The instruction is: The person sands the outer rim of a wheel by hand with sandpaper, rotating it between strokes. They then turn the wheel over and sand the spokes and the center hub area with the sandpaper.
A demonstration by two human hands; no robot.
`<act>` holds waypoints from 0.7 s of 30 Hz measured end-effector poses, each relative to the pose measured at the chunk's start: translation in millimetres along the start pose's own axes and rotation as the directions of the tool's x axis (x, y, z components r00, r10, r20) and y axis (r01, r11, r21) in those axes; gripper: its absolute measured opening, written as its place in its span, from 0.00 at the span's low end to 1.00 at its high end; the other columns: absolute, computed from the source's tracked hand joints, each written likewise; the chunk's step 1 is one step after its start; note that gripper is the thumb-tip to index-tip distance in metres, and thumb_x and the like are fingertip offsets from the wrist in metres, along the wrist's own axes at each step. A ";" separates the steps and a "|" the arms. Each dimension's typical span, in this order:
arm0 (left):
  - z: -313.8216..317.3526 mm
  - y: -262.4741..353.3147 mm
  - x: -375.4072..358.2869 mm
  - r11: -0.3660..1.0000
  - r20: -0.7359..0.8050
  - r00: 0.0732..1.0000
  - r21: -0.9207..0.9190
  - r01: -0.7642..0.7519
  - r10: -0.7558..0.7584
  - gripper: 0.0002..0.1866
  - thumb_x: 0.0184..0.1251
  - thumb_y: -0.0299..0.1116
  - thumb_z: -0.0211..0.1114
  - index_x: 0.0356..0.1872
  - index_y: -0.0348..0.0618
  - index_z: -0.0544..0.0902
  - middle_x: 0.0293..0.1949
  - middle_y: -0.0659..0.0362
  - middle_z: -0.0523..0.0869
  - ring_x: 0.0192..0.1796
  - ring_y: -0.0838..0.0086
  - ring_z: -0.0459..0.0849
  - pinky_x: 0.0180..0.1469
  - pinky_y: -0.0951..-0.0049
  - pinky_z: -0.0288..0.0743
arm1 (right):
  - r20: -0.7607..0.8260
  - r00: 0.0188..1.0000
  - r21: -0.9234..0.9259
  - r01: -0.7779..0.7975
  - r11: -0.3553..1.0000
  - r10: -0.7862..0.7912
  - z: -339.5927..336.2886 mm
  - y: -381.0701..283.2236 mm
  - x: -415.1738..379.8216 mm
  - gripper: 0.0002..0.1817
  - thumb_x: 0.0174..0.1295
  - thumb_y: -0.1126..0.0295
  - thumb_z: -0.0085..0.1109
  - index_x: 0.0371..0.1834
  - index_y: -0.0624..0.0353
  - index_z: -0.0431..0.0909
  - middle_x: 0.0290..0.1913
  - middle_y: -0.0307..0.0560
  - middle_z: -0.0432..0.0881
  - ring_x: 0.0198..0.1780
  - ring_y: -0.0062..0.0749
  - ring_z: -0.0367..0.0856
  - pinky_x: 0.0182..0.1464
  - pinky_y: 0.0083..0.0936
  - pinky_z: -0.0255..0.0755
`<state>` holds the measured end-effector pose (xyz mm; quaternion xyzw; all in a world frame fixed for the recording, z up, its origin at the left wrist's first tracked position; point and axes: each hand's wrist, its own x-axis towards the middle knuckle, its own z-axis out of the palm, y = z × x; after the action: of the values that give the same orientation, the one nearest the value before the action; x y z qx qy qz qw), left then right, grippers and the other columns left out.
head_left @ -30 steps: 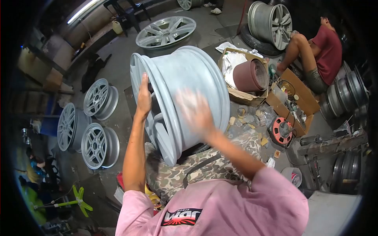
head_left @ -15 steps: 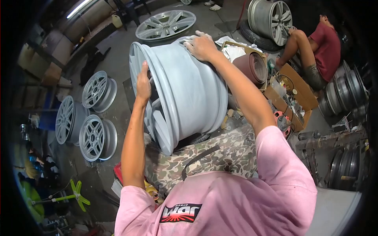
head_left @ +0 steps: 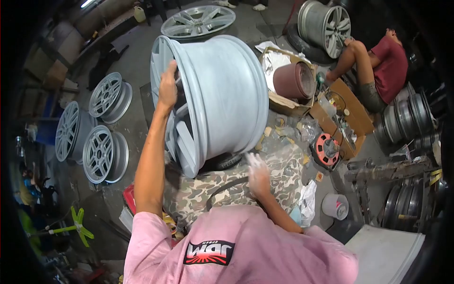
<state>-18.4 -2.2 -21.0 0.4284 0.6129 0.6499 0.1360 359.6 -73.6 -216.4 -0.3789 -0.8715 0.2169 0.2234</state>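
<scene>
A large wheel rim [head_left: 227,90], coated in pale grey, stands on its barrel in front of me, its spoked face turned left. My left hand [head_left: 169,87] grips the edge of that face, some fingers hidden behind the lip. Below the barrel's lower right edge is my right hand [head_left: 258,175], smeared by motion. Its whitish, dusty fingers point up toward the rim, apart from it, and nothing shows in them. Under that hand lies camouflage cloth [head_left: 283,173] with a dark strap, across my lap. Part of a black tyre [head_left: 224,162] shows beneath the rim.
Several grey rims [head_left: 99,154] stand at left; another rim [head_left: 198,21] lies beyond mine. At right are a brown abrasive roll [head_left: 288,81], a cardboard box [head_left: 352,111] of tools, a red reel [head_left: 325,150] and a can [head_left: 335,207]. A seated person [head_left: 390,71] is beside another rim.
My right hand has left the top of the barrel and come down toward my lap. My left hand stays on the rim. The view has shifted slightly.
</scene>
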 end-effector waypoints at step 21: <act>4.8 7.2 -1.3 0.986 -0.027 0.995 -0.139 0.089 -0.094 0.37 0.84 0.53 0.41 0.13 0.41 0.73 0.13 0.63 0.72 0.15 0.77 0.66 0.19 0.72 0.61 | -0.223 0.888 0.218 0.447 0.868 -0.401 -63.3 -110.2 438.2 0.19 0.73 0.60 0.56 0.37 0.66 0.87 0.41 0.67 0.86 0.45 0.60 0.87 0.48 0.50 0.76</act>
<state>-11.7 -1.4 -15.5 0.3786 0.5877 0.6907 0.1849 63.9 203.4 -6.4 -0.1618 -0.8744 0.2429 0.3877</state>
